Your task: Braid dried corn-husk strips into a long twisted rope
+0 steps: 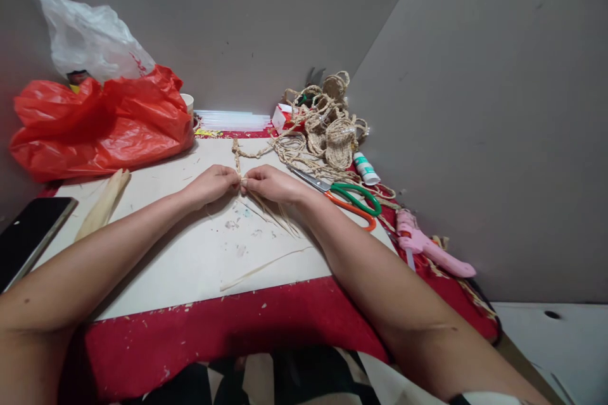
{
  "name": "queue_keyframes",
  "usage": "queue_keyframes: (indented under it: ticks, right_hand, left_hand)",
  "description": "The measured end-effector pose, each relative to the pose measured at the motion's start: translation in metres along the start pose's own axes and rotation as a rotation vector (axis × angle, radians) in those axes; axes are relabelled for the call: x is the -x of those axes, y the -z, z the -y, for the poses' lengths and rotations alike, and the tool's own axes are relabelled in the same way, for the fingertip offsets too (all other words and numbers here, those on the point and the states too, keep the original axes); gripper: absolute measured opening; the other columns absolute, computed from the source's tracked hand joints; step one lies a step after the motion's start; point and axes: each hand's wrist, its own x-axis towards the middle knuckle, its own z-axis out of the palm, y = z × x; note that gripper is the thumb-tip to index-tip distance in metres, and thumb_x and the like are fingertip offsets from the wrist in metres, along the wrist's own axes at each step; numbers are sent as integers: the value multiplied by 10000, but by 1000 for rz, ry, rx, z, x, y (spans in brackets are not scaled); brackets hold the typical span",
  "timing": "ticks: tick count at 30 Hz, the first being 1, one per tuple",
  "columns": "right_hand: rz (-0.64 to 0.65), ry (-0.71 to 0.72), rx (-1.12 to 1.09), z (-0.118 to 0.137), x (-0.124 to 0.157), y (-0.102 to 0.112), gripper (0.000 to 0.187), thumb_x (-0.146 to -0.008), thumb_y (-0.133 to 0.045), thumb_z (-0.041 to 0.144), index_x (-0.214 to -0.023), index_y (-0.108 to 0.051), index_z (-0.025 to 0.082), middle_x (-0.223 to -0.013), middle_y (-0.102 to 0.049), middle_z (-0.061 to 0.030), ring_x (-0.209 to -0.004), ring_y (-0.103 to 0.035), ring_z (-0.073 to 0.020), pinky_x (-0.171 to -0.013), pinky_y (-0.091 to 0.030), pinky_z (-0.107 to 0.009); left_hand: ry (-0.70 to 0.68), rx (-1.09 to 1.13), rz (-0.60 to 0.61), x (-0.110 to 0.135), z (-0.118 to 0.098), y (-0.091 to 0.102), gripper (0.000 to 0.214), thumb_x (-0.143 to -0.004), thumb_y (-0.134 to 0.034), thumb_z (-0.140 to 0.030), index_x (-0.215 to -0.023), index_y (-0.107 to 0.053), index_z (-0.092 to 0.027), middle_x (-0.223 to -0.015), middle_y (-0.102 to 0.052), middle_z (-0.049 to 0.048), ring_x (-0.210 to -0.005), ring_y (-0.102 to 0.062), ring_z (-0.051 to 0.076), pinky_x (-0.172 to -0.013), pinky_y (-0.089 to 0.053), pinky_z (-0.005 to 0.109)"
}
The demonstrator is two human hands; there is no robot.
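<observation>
- Left hand (pixel 216 183): pinching the braid (pixel 237 158) between thumb and fingers, meeting the right hand fingertip to fingertip.
- Right hand (pixel 273 183): also pinching the braid, from the 3 o'clock side.
- Braid: sitting mid-board, running up to 12 o'clock from the hands – then bending right toward the rope pile (pixel 339 142), which is lying at 2.
- Loose strands (pixel 278 218): fanning out from the grip toward 4–5 o'clock.
- Scissors (pixel 327 188): lying at 3 o'clock, by the right forearm; small bottle (pixel 365 169) lying just beyond.
- Pink glue gun (pixel 418 240): resting farther out, toward 4.
- Dry husk (pixel 104 202): lying near 9; phone (pixel 33 228) sitting between 8 and 9.
- Red bag (pixel 109 130): slumping at 10 o'clock.
- White board (pixel 190 266): lying under both hands – red cloth (pixel 237 323) showing at 6.
</observation>
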Motion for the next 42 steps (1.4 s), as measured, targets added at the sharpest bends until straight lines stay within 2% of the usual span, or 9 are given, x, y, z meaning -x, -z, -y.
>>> queue_keyframes:
  ticks: [7,11,15,22,27,31,34,38,42]
  right_hand:
    - [-97,20,405,14,11,5,208,-791,-471,201,-678,-619,107,-581,-517,9,-560,-409,-91,-538,-288,-211]
    - [-87,-10,407,24,19,8,221,-788,-453,178,-669,-626,109,-575,-538,-3,-558,-428,-100,-545,-300,-217]
    - [-47,-9,399,29,23,-7,248,-811,-420,178,-674,-616,114,-614,-589,-27,-563,-462,-106,-550,-316,-215]
    - [-88,-40,746,33,34,-34,281,-859,-372,222,-833,-634,122,-882,-667,-152,-723,-565,-200,-598,-327,-272]
    - [136,89,638,51,68,-15,274,-877,-425,242,-702,-610,144,-712,-636,-66,-609,-505,-131,-580,-308,-244]
    - [133,87,568,55,96,-2,206,-857,-526,310,-804,-648,153,-722,-628,-37,-633,-514,-124,-602,-322,-235]
    - [258,163,621,48,108,-16,178,-805,-603,268,-946,-639,165,-891,-641,-66,-778,-549,-158,-668,-351,-244]
    - [326,269,697,38,114,-43,145,-878,-471,230,-871,-595,155,-878,-601,-79,-766,-526,-157,-675,-365,-261]
    - [323,281,518,40,117,-38,135,-886,-441,189,-812,-547,151,-810,-576,-52,-704,-490,-124,-662,-373,-246]
  left_hand:
    - [37,106,29,3,1,-1,215,-747,-548,-214,-548,-482,-171,-391,-309,-62,-312,-211,41,-345,-118,219]
    - [29,109,-11,4,1,-3,214,-760,-555,-206,-556,-509,-162,-389,-341,-55,-305,-222,37,-346,-113,222]
    - [58,262,-7,8,-4,-6,261,-761,-532,-159,-518,-437,-170,-376,-276,-72,-309,-182,28,-348,-90,209]
    - [69,368,29,14,-5,-10,317,-757,-564,-186,-493,-391,-163,-385,-281,-71,-326,-199,17,-343,-94,187]
    - [89,387,27,12,-5,-8,248,-734,-578,-134,-525,-447,-150,-369,-263,-81,-323,-178,15,-342,-101,181]
    - [96,424,67,10,-3,-4,233,-718,-599,-126,-542,-449,-147,-383,-251,-86,-326,-168,11,-344,-88,175]
    - [106,438,105,7,-1,-1,207,-730,-594,-129,-564,-470,-140,-393,-241,-89,-329,-166,12,-344,-89,168]
    - [96,466,142,5,1,2,181,-737,-596,-125,-585,-497,-130,-403,-226,-95,-337,-158,13,-341,-92,160]
    - [102,475,153,7,0,4,181,-742,-601,-129,-589,-504,-129,-408,-232,-93,-339,-158,14,-340,-98,157]
